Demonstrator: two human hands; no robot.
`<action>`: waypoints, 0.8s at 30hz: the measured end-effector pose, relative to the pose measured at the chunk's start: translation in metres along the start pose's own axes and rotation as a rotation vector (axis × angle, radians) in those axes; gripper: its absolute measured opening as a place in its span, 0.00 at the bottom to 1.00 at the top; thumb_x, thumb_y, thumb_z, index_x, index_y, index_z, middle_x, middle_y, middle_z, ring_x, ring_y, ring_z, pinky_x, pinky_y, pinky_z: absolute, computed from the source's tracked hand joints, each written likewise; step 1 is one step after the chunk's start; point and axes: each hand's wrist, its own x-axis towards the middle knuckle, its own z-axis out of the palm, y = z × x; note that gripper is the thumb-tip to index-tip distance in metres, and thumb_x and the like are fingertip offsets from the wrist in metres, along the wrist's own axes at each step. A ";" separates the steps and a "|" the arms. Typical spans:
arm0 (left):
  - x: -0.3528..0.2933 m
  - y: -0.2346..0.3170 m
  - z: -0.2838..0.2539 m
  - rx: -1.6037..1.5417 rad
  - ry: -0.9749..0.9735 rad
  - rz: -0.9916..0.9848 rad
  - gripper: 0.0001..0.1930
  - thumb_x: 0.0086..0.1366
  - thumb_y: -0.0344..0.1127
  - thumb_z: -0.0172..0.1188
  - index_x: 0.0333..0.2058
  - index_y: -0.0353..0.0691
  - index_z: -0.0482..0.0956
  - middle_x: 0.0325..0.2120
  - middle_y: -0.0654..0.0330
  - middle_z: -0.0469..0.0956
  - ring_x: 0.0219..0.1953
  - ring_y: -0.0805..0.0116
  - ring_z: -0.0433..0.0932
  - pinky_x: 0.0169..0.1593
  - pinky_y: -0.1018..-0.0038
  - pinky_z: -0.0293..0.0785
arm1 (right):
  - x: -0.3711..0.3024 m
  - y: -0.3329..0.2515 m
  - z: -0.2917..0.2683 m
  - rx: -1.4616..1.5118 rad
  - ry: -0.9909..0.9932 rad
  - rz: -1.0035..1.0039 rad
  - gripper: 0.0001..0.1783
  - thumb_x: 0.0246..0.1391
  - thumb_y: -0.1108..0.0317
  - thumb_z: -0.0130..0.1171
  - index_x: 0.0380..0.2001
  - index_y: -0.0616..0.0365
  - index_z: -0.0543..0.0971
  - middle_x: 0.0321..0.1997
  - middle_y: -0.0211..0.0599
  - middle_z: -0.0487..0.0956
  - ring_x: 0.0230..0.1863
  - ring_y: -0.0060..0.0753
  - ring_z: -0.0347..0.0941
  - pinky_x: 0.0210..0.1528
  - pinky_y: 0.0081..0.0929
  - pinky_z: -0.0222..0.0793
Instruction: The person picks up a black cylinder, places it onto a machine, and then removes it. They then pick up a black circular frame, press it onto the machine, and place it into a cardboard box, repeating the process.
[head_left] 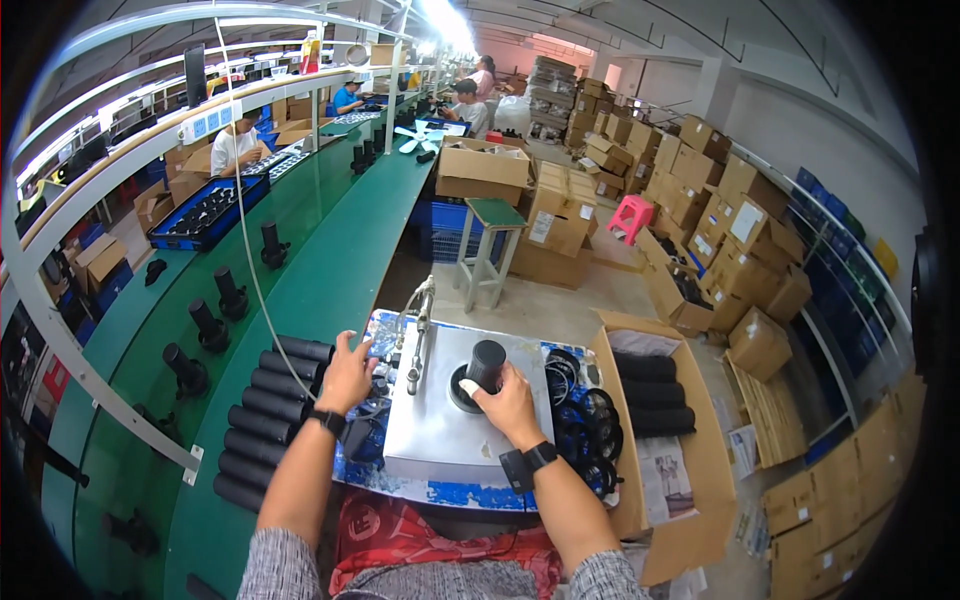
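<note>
My right hand is wrapped round a dark ribbed cylinder, which stands a little tilted on a silver metal box. A round black base shows at the cylinder's foot; whether the two are joined I cannot tell. My left hand is raised with its fingers apart, holding nothing, left of the box. Between the hands, a metal fitting with a hose stands over the box's left side. Several black tubes lie in a row beside my left forearm.
Black rings are piled right of the box, beside an open carton holding black tubes. A green conveyor on the left carries upright black parts. Ahead stand a stool and stacked cartons. Other people work farther along the line.
</note>
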 end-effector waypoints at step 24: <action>-0.303 -0.013 -0.209 -0.563 0.732 -0.794 0.25 0.59 0.37 0.79 0.50 0.38 0.77 0.43 0.62 0.81 0.45 0.70 0.82 0.50 0.70 0.80 | -0.113 -0.128 0.002 0.416 -0.750 -0.169 0.31 0.48 0.66 0.80 0.56 0.59 0.82 0.54 0.41 0.83 0.37 0.34 0.80 0.42 0.31 0.76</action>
